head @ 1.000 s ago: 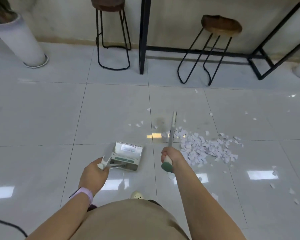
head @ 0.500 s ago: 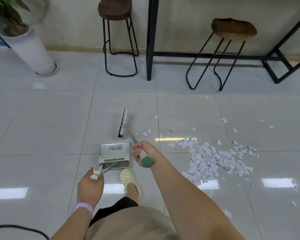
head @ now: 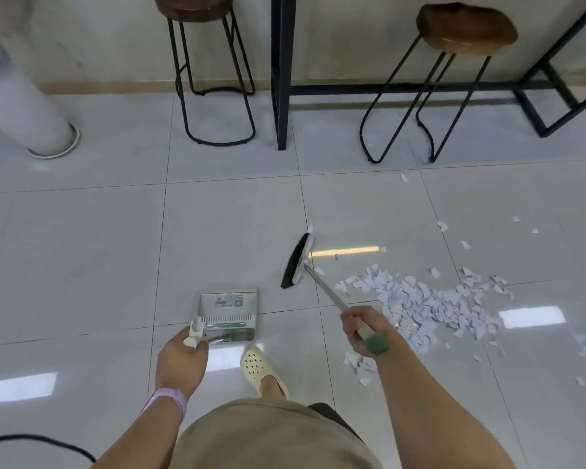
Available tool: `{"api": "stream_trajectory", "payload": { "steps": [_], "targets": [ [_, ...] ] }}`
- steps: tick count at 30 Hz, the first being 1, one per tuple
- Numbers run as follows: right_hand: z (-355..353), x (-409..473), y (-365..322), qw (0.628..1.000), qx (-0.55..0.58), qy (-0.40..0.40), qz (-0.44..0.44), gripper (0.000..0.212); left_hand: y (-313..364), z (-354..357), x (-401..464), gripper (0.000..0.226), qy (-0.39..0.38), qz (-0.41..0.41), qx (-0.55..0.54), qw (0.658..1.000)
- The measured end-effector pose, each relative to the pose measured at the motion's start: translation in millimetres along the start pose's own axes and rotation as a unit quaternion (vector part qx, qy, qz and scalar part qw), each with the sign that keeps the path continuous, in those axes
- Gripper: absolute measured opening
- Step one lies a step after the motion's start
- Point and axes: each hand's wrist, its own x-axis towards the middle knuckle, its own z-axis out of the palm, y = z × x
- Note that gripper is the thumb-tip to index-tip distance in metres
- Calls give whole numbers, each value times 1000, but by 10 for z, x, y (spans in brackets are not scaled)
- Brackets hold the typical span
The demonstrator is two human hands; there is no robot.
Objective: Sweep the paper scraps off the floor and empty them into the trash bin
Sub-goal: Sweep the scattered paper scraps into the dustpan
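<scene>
Here right grip (head: 361,330) wraps thin metal broom (head: 322,286); left grip (head: 181,358) clasps boxy dustpan (head: 229,313)

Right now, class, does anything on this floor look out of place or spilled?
Yes. Torn paper scraps lie heaped on the tiles right of the broom head, with strays scattered further right and toward the stools. The dustpan holds none yet.

Bright, even light; ceiling-lamp glare on the glossy floor (head: 82,231); wide-angle bending at edges

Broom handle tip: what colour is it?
Dark green, on the broom end below the right hand; head view.
</scene>
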Motion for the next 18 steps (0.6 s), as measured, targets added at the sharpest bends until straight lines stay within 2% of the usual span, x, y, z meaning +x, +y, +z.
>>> {"api": "stream_trajectory", "payload": {
  "steps": [2, 4, 6, 10, 11, 12, 15, 18],
  "targets": [
    [-336, -34, -87, 998, -31, 55, -21, 27, 167, 72, 144, 11, -21, 3, -8, 1000],
    [-505, -153, -168, 994, -43, 98, -27, 16, 342, 130, 289, 10, -47, 19, -5, 999],
    [-543, -224, -315, 989, -28, 140, -29, 13, 479, 154, 432, 12, -67, 43, 16, 997],
    [-376, -245, -616, 962, -87, 252, -65, 8, 664, 147, 647, 10, -99, 82, 41, 991],
    [-299, -269, -678, 957, -76, 269, -80, 16, 717, 148, 680, 8, -102, 90, 38, 990],
    [-231, -273, -737, 955, -70, 273, -93, 23, 774, 159, 700, 8, -104, 97, 35, 989],
    [74, -355, -852, 953, 3, 256, -159, 10, 944, 245, 745, 12, -107, 101, 19, 989],
    [362, -390, -932, 950, 38, 237, -198, 10, 1065, 317, 804, 14, -102, 91, 11, 991]
  ]
}}
